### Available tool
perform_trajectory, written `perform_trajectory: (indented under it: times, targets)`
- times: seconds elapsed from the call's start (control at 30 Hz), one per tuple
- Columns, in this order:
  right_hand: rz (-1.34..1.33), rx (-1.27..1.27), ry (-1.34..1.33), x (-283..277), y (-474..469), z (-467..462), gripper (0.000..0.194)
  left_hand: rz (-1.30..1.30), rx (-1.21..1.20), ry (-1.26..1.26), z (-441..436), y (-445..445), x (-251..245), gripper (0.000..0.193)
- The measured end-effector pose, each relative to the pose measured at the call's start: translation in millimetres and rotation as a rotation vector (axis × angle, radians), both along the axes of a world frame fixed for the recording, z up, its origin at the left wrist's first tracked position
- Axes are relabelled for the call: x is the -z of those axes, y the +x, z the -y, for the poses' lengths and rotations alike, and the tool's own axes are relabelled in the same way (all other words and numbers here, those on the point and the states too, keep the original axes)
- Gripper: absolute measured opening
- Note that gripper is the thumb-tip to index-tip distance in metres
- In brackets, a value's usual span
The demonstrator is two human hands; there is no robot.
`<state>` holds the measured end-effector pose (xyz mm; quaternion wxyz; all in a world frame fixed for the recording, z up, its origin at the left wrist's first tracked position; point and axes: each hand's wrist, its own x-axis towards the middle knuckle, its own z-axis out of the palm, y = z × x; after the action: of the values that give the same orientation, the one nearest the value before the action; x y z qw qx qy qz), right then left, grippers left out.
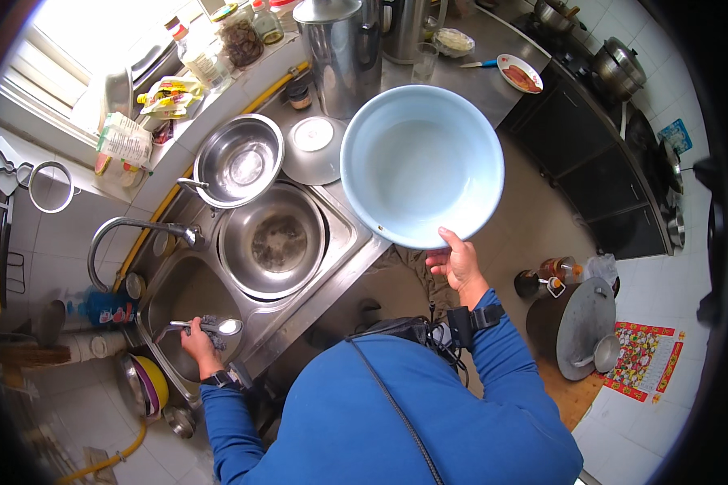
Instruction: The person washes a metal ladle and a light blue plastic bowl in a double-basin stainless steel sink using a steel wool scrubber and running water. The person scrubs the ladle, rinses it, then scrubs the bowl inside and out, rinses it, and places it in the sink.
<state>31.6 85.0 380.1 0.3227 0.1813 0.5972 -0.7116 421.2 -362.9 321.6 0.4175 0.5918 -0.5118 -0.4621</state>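
Note:
My left hand (200, 351) is over the left sink basin (182, 297), closed on a metal spoon (229, 327) and a grey scouring pad (213, 341). My right hand (459, 265) grips the near rim of a light blue plastic basin (421, 167), which is over the counter's edge beside the sink. A wide stainless steel bowl (272, 241) sits in the other sink basin. Behind it, a smaller steel bowl (238, 160) rests near an upside-down metal bowl (313, 150). The curved faucet (139, 223) stands at the sink's back edge.
Tall metal canisters (340, 60) stand behind the blue basin. Farther right on the counter are a drinking glass (424, 62), a blue-handled knife (479, 63) and a plate of meat (520, 74). Jars and bottles (200, 60) line the windowsill. A large lidded pot (573, 327) stands at right.

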Motion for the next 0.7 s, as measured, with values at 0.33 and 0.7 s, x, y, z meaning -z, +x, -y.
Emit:
perform_trajectory:
  times: [0.33,0.7]
  targets:
    - [0.098,-0.121,-0.191,14,-1,14,0.040,-0.140,0.143,0.085,-29,-62,-18,0.014]
    - [0.113,-0.091,-0.341,31,9,-14,0.037,-0.137,0.331,0.088,-49,-104,-24,0.009]
